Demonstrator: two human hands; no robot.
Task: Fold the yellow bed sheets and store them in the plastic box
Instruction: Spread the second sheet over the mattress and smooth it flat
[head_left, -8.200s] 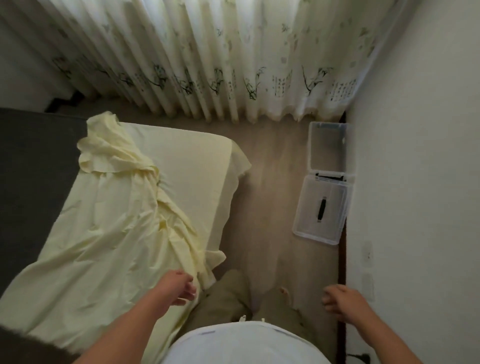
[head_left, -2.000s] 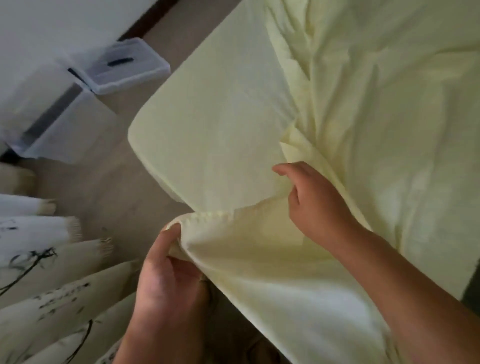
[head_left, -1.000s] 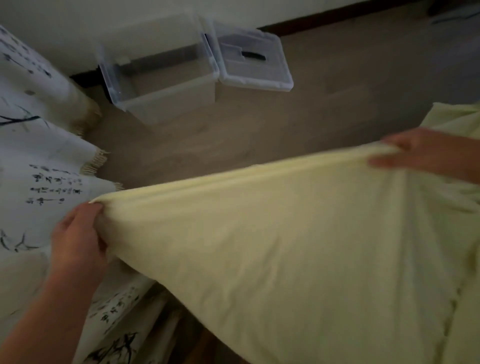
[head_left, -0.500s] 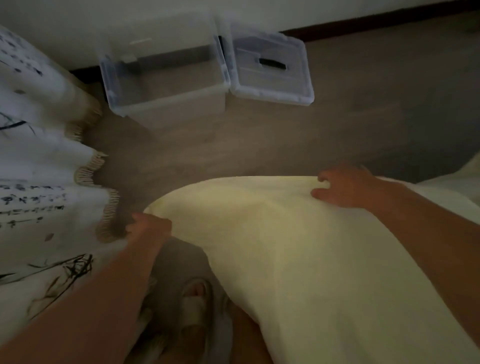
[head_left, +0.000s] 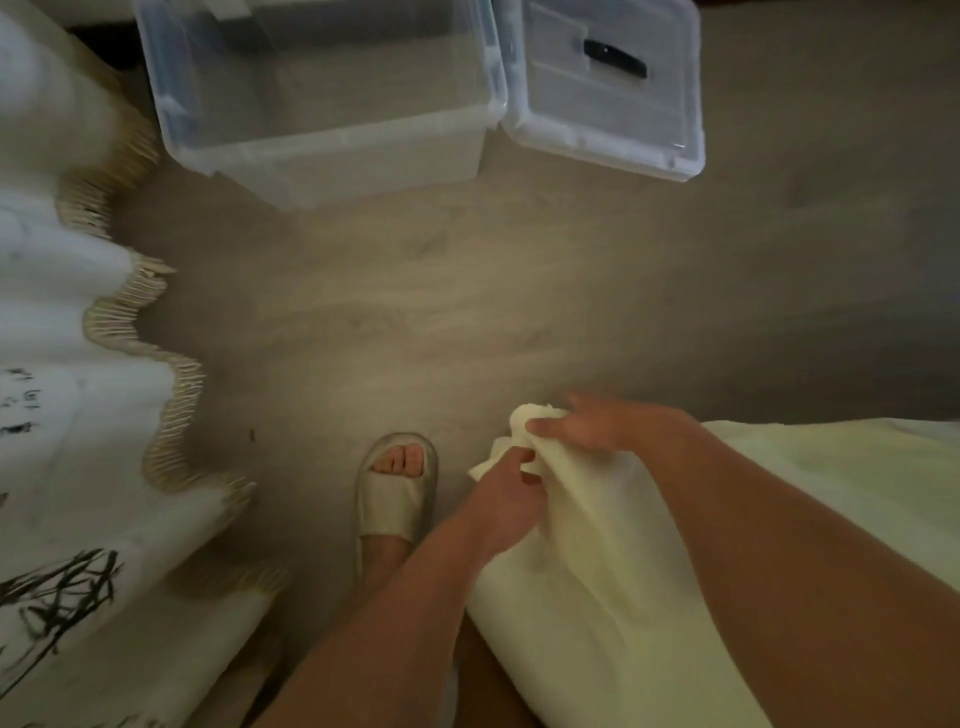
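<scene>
Since half a second ago, both hands have been brought together, so the two held corners of the yellow bed sheet (head_left: 597, 597) now meet at about 5 o'clock in the view. The left hand (head_left: 501, 501) and the right hand (head_left: 608, 428) are each pinched on the sheet's bunched corner. For a clean fold, the corners should be matched edge to edge and the cloth kept off the floor. The sheet is seen as pale, soft and lightly creased, hanging from the hands toward 5 o'clock. The clear plastic box (head_left: 322, 98) is seen open at 12 o'clock, its lid (head_left: 605, 88) just beside it.
</scene>
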